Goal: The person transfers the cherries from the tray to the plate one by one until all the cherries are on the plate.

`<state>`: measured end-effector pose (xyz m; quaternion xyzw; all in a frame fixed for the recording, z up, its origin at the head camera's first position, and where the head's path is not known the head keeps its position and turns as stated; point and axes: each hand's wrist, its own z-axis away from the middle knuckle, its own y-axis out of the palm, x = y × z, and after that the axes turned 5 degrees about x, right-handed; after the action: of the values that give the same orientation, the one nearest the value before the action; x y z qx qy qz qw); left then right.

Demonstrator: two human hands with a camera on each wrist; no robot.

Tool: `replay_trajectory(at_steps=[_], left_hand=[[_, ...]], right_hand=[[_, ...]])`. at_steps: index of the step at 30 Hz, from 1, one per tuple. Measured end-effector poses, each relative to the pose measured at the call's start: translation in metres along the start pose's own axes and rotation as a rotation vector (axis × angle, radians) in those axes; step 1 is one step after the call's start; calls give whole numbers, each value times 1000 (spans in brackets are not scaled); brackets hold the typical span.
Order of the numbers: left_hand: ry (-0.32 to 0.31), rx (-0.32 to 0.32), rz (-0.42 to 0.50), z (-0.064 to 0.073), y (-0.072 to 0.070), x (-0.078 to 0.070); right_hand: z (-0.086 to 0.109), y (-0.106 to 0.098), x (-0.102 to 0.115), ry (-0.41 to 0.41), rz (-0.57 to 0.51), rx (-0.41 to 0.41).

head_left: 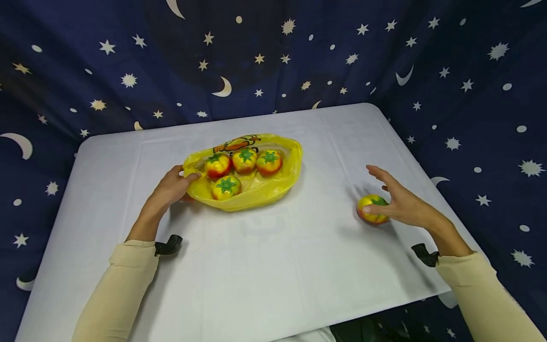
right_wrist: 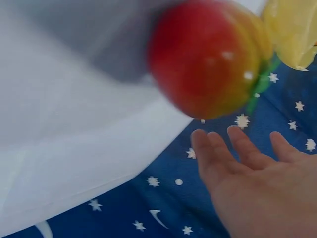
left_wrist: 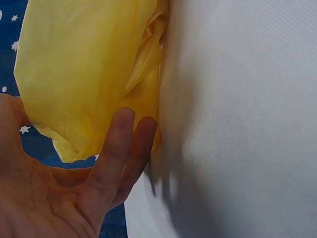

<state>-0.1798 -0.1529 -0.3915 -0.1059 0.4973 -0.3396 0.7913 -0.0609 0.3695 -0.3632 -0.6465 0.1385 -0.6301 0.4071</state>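
A yellow plastic bag (head_left: 260, 197) lies with its mouth spread wide, and several red-and-yellow toy tomatoes (head_left: 245, 160) with green star-shaped tops sit in it. At its left rim my left hand (head_left: 173, 185) pinches the plastic, thumb on the inner side and fingers outside. In the left wrist view two fingertips (left_wrist: 124, 116) lie against the yellow plastic. Toward the table's right side rests a single toy tomato (head_left: 371, 209). My right hand (head_left: 403, 202) hovers right over it with fingers spread, the thumb overlapping it in the head view. A gap shows between fingertips and tomato in the right wrist view.
A white cloth covers the table (head_left: 239, 275). Behind it and along the sides hangs a dark blue curtain (head_left: 273, 57) with stars and moons. Each wrist wears a black camera mount, such as the left mount (head_left: 169, 244). An orange-printed figure marks the bag's back rim.
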Motion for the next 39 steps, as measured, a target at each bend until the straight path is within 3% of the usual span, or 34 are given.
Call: replay_trajectory(at_steps=[12, 26, 31, 39], left_hand=[[9, 7, 28, -1, 1, 2], [-15, 4, 12, 2, 2, -1], [-15, 5, 9, 3, 1, -2], [-7, 9, 22, 2, 1, -2]], right_hand=[[6, 13, -25, 7, -110, -19], [8, 28, -38, 30, -130, -8], [8, 31, -43, 63, -78, 17], [6, 32, -45, 100, 51, -14]])
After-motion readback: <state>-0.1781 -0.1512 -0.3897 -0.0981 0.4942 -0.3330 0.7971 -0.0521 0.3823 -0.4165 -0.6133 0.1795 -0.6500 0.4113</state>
